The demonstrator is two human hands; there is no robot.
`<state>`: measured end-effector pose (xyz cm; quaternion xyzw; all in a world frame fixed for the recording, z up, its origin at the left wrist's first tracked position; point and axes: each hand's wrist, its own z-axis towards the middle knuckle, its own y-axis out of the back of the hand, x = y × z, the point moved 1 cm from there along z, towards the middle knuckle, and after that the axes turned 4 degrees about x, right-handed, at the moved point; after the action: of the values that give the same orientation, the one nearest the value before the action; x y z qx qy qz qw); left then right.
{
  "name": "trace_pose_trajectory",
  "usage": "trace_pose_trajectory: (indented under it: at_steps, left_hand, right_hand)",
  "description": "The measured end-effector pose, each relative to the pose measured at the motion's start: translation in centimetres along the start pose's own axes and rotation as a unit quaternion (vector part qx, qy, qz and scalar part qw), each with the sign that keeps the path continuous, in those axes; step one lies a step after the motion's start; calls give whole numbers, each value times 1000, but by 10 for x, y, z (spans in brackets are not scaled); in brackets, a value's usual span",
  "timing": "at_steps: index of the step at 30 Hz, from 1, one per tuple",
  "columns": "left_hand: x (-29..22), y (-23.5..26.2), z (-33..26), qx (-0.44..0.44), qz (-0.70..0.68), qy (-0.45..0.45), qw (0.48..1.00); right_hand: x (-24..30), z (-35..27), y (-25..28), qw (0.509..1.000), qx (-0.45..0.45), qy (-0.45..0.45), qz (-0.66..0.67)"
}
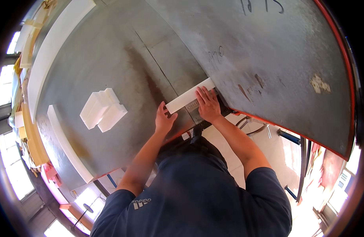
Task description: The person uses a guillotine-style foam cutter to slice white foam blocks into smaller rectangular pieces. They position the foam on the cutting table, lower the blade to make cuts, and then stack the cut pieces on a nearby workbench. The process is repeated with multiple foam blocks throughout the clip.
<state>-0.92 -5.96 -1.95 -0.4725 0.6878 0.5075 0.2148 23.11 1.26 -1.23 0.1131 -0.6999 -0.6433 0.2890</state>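
A long white bar (185, 98), foam-like in look, lies aslant on the grey metal table (111, 59) near its front edge. Its far right end meets the raised grey panel. My right hand (207, 106) rests on the bar's near side, fingers stretched flat over it. At the bar's left end is my left hand (164, 119), thumb and fingers apart; the fingertips touch or nearly touch that end. A small metal scale-like plate (192, 106) shows between the bar and my right hand. A thin dark seam in the table runs under the bar.
Several white notched blocks (103, 109) sit together at the left. A long white strip (67, 144) and a wider white sheet (51, 55) lie by the left edge. The large grey panel (284, 71), red-edged, rises at the right. A blue-ended metal frame (289, 137) stands below it.
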Motion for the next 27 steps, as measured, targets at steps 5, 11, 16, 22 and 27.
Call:
trace_pose_trajectory:
  at_steps: [5,11,16,22,27]
  left_hand:
    - [-14,8,-2,26,177,-31,983]
    - [-2,7,2,-1,216,-74,974]
    - [2,8,2,-44,245,-194,949]
    - [23,-6,1,-38,239,-241,940]
    - [38,-14,0,-62,215,-257,940]
  right_hand:
    - [-3,2,-7,999,-32,19,19]
    - [-7,3,-19,999,-45,25,18]
    - [-10,1,-26,999,-41,21,19]
    - [-11,-1,-30,998,-57,13,26]
    - [-9,-4,-31,998,-54,9,43]
